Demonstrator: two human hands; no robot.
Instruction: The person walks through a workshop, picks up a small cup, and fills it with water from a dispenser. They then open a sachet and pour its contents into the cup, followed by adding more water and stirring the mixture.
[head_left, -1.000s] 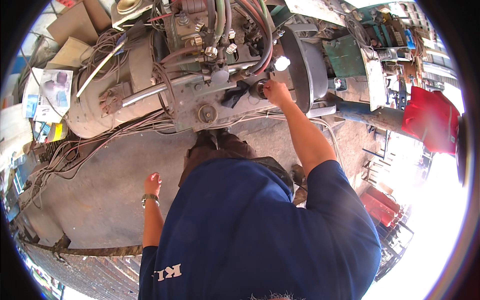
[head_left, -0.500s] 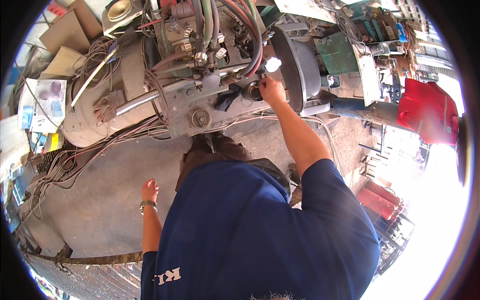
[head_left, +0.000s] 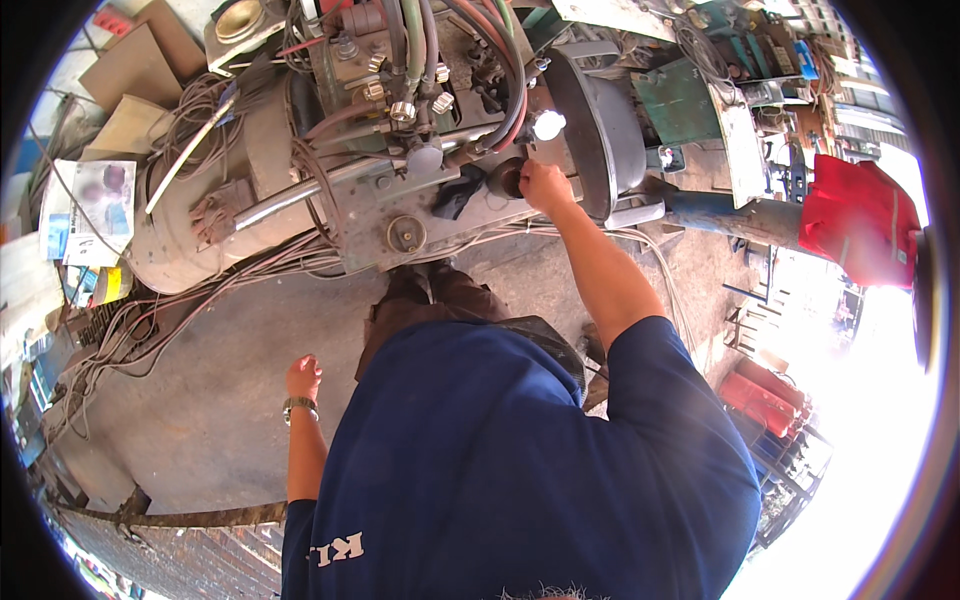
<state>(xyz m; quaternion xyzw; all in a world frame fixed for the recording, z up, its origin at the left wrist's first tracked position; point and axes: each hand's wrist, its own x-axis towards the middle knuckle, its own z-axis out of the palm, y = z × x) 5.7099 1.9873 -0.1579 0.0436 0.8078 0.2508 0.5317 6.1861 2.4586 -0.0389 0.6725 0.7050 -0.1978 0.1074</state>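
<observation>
**Right hand at the dark knob, left hand hanging free**

While the person stands facing the grey machine (head_left: 400, 200), the right hand (head_left: 545, 186) is stretched out ahead at arm's length and curled against a dark round knob (head_left: 506, 177) on the machine's front; the fingers are bent inward and pressed together around or against that knob, though whether they truly clamp it cannot be told from above; just above the hand a bright round metal cap (head_left: 548, 124) catches the light, close to the knuckles but apart from them; a dark grey curved guard (head_left: 600, 130) rises just to the right of the hand; a black lever (head_left: 458, 192) lies on the machine face just left of the knob; lower and further left on the same face sits a small round disc (head_left: 406, 234); green, red and grey hoses (head_left: 420, 50) run down into fittings above the knob; a bundle of loose cables (head_left: 210, 290) trails off the machine's left side onto the concrete floor (head_left: 200, 400); the left hand (head_left: 304, 378) hangs low beside the body, well apart from the machine, fingers loosely curled and holding nothing, with a wristwatch (head_left: 298, 406) on the wrist; far to the right a red cloth (head_left: 858, 218) drapes over a post.
</observation>
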